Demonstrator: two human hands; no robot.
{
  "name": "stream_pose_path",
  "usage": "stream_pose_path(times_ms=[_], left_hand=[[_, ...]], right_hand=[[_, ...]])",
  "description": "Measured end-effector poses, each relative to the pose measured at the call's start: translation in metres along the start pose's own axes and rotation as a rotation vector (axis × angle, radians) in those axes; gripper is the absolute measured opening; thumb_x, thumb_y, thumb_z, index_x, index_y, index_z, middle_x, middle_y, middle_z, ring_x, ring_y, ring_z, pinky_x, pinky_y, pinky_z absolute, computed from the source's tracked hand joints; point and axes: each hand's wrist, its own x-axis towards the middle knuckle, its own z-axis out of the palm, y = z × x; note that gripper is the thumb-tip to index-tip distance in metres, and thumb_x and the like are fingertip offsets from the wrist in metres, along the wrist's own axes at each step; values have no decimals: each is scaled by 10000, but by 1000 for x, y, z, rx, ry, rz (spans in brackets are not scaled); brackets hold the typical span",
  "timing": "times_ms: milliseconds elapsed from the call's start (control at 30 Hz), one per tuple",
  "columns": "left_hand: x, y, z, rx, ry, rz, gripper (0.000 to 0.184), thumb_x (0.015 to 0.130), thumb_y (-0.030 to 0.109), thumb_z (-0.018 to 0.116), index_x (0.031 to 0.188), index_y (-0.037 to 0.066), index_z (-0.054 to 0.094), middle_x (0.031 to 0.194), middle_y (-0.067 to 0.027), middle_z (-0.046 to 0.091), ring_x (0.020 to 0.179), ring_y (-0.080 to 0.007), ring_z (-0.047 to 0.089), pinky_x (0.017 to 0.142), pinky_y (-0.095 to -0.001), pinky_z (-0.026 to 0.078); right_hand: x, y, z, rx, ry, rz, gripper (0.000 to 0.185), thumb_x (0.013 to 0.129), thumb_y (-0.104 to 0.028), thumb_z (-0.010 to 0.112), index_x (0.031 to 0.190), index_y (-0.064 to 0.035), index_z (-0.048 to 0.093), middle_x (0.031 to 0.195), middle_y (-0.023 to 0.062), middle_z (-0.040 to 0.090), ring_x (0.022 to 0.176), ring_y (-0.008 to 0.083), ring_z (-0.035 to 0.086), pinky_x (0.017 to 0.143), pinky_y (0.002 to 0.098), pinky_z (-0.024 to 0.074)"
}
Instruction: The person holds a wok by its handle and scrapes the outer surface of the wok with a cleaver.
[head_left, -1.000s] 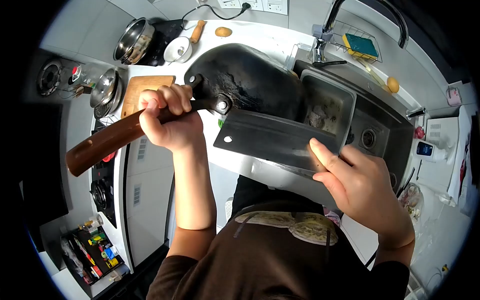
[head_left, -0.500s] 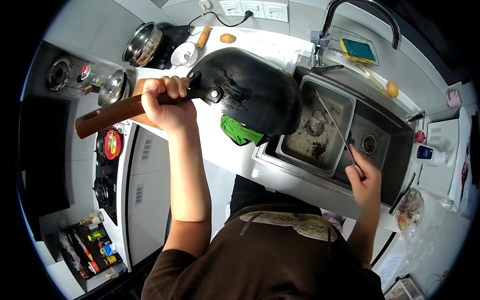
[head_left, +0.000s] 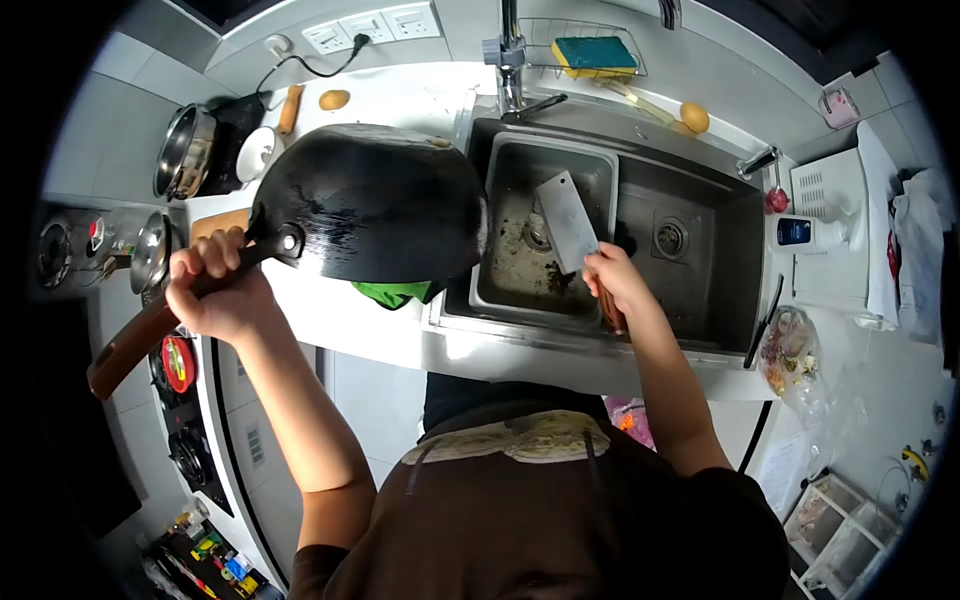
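My left hand (head_left: 222, 285) is wrapped round the brown wooden handle of a black wok (head_left: 375, 205). The wok is tilted, its dark outer side facing me, left of the sink. My right hand (head_left: 618, 280) grips a cleaver (head_left: 568, 222) by its brown handle, the blade over the left basin (head_left: 510, 292). Dark bits lie on that basin's bottom. A green cloth (head_left: 390, 294) shows under the wok's lower edge.
Right of the cleaver is a second basin (head_left: 735, 270) with a drain. Behind stand the faucet (head_left: 510, 75) and a rack with a sponge (head_left: 595, 56). A white bowl (head_left: 259, 154), a potato (head_left: 334, 99) and a cutting board (head_left: 220, 223) are on the left.
The view has shifted right. My right hand has moved the cleaver from near the wok to over the left basin, its flat side now showing. My left hand still holds the wok.
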Motion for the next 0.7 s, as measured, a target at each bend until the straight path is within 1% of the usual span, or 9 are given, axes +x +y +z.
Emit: stream_pose_path(times_ms=[133,267,367,433,467,500,567,600,700], left_hand=[[-3,1,-2,11,-4,10,243,754,297,483,618,122,383,526,-15,329,519,-154,325,587,-307,319],[-1,-1,1,33,-21,9,243,749,294,492,615,127,376,525,-16,338,518,-154,322,582,-308,316],[-1,-2,4,31,-22,19,237,748,290,495,621,127,379,525,-15,334,517,-152,318,576,-302,308],[0,-1,5,21,-18,18,232,748,288,496,626,127,384,525,-15,333,517,-151,316,571,-297,302],[-1,-2,6,20,-28,17,232,751,291,498,631,126,388,527,-14,332,518,-149,314,567,-294,296],[-1,-2,5,17,-38,14,232,753,294,500,636,125,392,530,-13,331,518,-148,313,564,-291,290],[0,-3,3,3,-71,13,239,760,302,502,639,125,396,532,-12,331,518,-145,310,559,-291,283],[-1,-4,4,5,-67,19,243,760,305,504,637,126,394,532,-13,331,518,-145,310,558,-291,283],[-2,-5,8,12,-64,28,241,760,305,502,632,128,399,532,-12,341,516,-146,316,560,-294,289]], right_hand=[[51,28,4,176,55,170,51,849,-58,475,891,-33,460,625,63,516,467,138,470,419,300,383],[69,40,14,199,104,210,56,850,-56,468,904,-42,458,629,65,515,472,147,472,426,309,394],[65,38,20,168,39,235,40,889,-67,446,883,-30,461,637,65,513,479,138,467,434,306,408],[53,39,25,67,302,97,73,895,-74,445,928,-18,478,620,50,496,469,121,452,426,289,398],[45,35,25,121,337,76,136,906,-102,449,987,-3,496,600,40,481,455,108,436,419,270,385],[37,33,21,125,346,72,136,906,-102,449,987,-3,496,600,40,481,455,108,436,419,270,385],[19,29,9,302,144,-78,183,916,-141,463,1027,-1,501,597,40,483,447,107,432,415,257,375],[5,22,7,355,102,-105,191,924,-191,487,997,-15,505,603,47,492,446,110,436,415,252,371],[-26,9,2,494,8,-175,219,926,-231,504,996,-24,508,607,52,501,441,112,437,410,251,365]])
